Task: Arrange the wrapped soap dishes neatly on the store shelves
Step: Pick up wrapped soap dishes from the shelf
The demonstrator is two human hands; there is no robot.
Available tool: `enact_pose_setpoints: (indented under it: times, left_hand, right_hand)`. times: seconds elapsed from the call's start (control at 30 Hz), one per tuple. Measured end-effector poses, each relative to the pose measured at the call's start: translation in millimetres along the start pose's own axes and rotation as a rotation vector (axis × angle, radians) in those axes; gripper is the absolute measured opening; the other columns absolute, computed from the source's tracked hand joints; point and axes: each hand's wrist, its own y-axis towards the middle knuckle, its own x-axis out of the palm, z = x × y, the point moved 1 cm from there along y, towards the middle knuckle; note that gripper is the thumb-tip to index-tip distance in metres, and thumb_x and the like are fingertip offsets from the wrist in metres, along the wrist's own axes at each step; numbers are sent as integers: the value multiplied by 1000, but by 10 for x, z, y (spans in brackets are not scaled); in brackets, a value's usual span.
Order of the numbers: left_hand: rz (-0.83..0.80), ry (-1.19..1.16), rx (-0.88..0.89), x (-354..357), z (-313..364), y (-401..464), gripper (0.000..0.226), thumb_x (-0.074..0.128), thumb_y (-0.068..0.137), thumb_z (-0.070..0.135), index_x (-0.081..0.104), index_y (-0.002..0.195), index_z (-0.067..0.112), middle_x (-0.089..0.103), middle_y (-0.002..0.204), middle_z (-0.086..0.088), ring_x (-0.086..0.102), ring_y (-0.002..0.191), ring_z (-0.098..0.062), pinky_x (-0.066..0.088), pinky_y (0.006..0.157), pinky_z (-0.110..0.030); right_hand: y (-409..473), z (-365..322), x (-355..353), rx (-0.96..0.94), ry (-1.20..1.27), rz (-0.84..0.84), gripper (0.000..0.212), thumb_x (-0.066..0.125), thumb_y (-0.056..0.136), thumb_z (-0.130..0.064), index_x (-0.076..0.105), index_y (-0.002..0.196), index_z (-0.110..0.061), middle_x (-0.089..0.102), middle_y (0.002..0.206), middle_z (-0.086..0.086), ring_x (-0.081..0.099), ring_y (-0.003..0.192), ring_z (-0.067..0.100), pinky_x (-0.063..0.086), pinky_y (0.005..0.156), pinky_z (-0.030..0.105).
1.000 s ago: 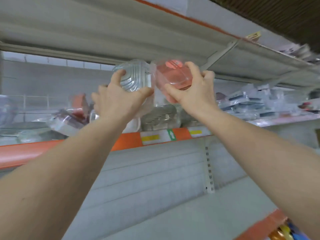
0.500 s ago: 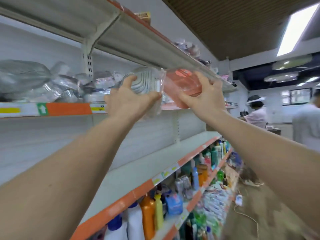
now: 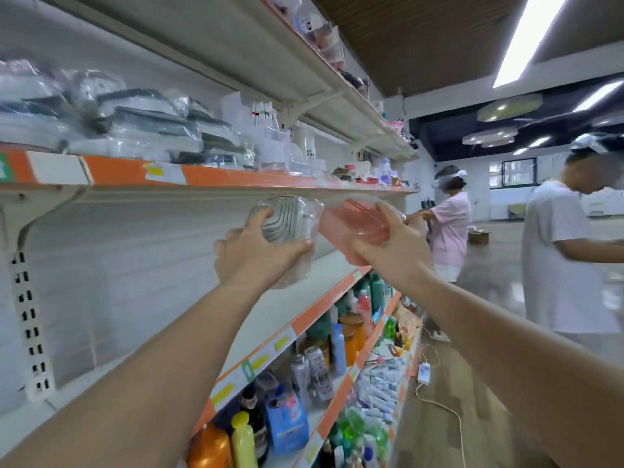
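Head cam: we've got a clear soap dish gripped in our left hand and a pink soap dish gripped in our right hand, side by side just under the orange-edged shelf. Its wrapped stock sits up and left of both, so the left hand looks nearer.

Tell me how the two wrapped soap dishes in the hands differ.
The grey soap dish is ridged and silvery grey; the pink soap dish is smooth and translucent pink. The left hand grips the grey one, the right hand the pink one. Both are in clear wrap, held side by side below the orange-edged shelf.
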Motion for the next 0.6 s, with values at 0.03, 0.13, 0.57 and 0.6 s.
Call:
enact_pose_setpoints:
  times: [0.03, 0.13, 0.57, 0.6]
  left_hand:
    - [-14, -2, -10, 152, -82, 145, 76, 70, 66, 60, 39, 134, 43, 47, 134, -8, 34, 125, -30, 33, 101, -36]
    - [-74, 2, -49, 596, -319, 567, 76, 70, 65, 59, 39, 133, 44, 47, 131, -9, 34, 124, -30, 35, 101, -37]
    - [-258, 149, -147, 2944, -799, 2047, 79, 69, 66, 61, 38, 135, 40, 49, 132, -7, 36, 123, -30, 38, 97, -36]
    - [-251, 141, -165, 3162, -815, 2158, 77, 70, 65, 60, 40, 133, 40, 49, 132, -6, 36, 124, -29, 38, 97, -36]
  right_hand:
    - [131, 117, 117, 9, -1, -8, 71, 63, 80, -50, 31, 142, -37, 30, 127, 6, 44, 115, 26, 37, 98, 29]
    - [494, 465, 473, 52, -6, -34, 65, 64, 80, -50, 37, 137, -37, 32, 120, 2, 45, 101, 20, 34, 87, 23]
    - [2158, 2403, 1402, 185, -137, -152, 65, 63, 79, -51, 38, 137, -34, 37, 121, 7, 43, 98, 19, 42, 88, 30]
    - [2320, 2581, 1438, 178, -148, -163, 65, 62, 80, -51, 38, 138, -33, 37, 122, 8, 42, 100, 20, 41, 88, 30]
